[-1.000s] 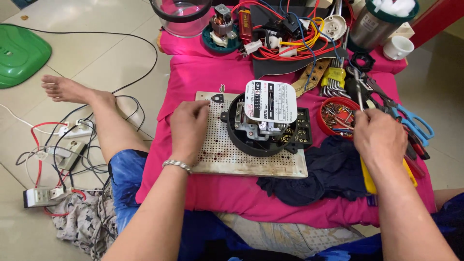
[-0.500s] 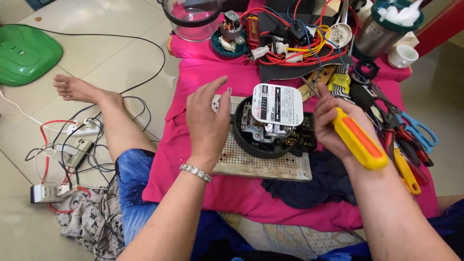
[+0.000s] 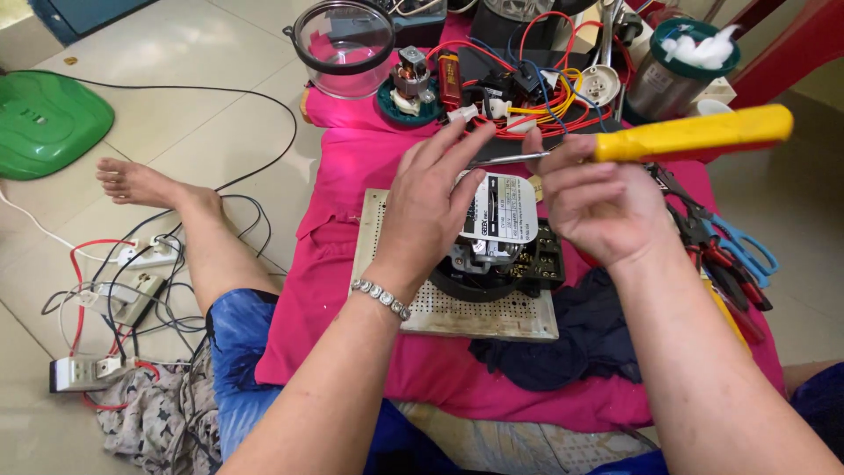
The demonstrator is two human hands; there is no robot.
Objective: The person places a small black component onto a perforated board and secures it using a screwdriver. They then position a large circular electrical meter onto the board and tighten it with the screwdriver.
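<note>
Left hand [image 3: 431, 211] now rests on top of the meter [image 3: 497, 242], fingers spread, steadying it on the perforated board [image 3: 479, 317] over the pink cloth [image 3: 352, 176]. Right hand [image 3: 598, 207] has lifted the yellow screwdriver [image 3: 686, 134] off the tool pile – gripped in a fist, blade pointing left toward the left fingertips, above the meter. Tool is up and aimed, not yet on a screw.
</note>
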